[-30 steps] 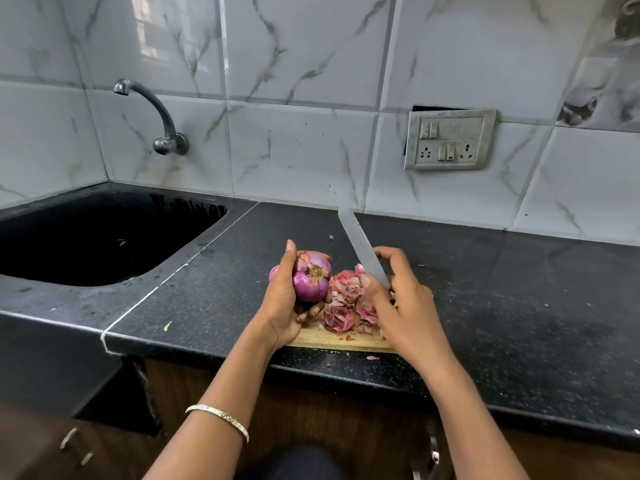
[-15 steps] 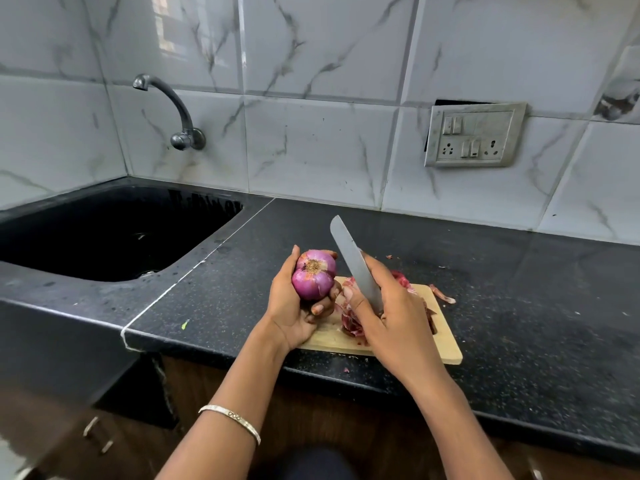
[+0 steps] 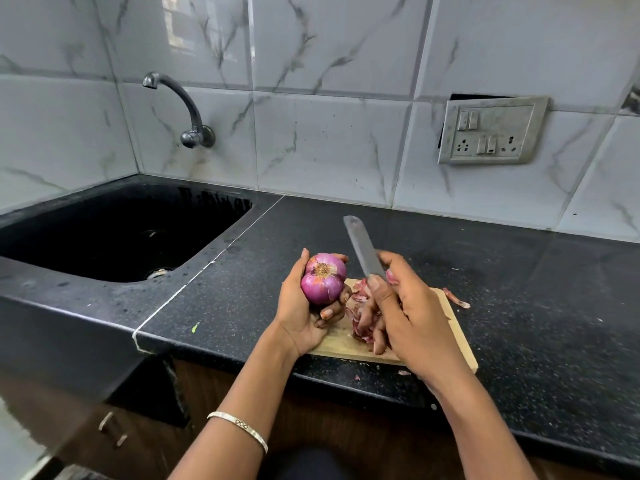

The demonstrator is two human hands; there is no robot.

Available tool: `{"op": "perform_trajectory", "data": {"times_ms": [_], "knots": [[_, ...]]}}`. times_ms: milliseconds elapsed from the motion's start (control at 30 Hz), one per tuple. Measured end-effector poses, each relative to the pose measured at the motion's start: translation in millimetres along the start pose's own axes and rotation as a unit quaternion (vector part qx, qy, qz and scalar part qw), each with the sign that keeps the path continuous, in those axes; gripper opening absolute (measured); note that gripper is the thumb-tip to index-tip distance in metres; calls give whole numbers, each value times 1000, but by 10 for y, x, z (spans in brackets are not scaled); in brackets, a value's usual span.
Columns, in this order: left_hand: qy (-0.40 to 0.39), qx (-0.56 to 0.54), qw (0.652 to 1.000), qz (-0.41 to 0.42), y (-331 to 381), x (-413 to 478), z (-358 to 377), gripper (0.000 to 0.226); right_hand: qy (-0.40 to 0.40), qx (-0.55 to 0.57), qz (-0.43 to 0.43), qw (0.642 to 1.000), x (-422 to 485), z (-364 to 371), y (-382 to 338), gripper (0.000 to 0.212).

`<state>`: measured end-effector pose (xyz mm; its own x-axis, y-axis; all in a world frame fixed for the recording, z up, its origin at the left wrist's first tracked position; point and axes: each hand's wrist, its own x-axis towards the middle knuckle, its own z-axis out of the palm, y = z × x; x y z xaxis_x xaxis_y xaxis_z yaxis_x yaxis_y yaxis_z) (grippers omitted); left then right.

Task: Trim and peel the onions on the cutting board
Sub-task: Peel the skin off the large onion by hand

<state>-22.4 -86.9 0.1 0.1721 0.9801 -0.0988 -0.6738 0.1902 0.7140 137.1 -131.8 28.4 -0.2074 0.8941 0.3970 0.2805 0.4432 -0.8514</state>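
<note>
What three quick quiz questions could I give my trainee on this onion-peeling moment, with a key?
1. True or false: the onion rests on the cutting board.
2. Which hand holds the knife: A left, B right, C neither?
3. Fill in: the loose onion peels lie on the ____.

Key
1. False: the left hand holds it up, root end toward the camera.
2. B: the right hand grips the handle, blade pointing up and away.
3. Cutting board; one stray peel lies on the counter beside it.
</note>
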Motion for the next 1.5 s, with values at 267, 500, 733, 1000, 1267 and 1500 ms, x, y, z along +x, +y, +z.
{"op": "perform_trajectory", "data": {"times_ms": [267, 500, 733, 1000, 1267, 1500], "knots": [[-2, 9, 999, -37, -16, 29, -41, 72, -68, 101, 70, 990, 30, 122, 8, 54], [0, 1, 999, -34, -14, -1, 3, 70, -93, 115, 81, 986, 58, 153, 34, 53], [-19, 24, 999, -32, -8, 7, -22, 78, -41, 103, 71, 991, 83, 190, 72, 54], [-2, 14, 1000, -16, -17, -3, 6, 71, -30, 38, 49, 998, 64, 197, 54, 53], [11, 23, 1000, -12, -21, -16, 23, 72, -3, 7, 26, 1000, 46, 230, 52, 54], [29, 58, 998, 5, -40, -65, 107, 66, -7, -83, -19, 996, 89, 125, -7, 52]]}}
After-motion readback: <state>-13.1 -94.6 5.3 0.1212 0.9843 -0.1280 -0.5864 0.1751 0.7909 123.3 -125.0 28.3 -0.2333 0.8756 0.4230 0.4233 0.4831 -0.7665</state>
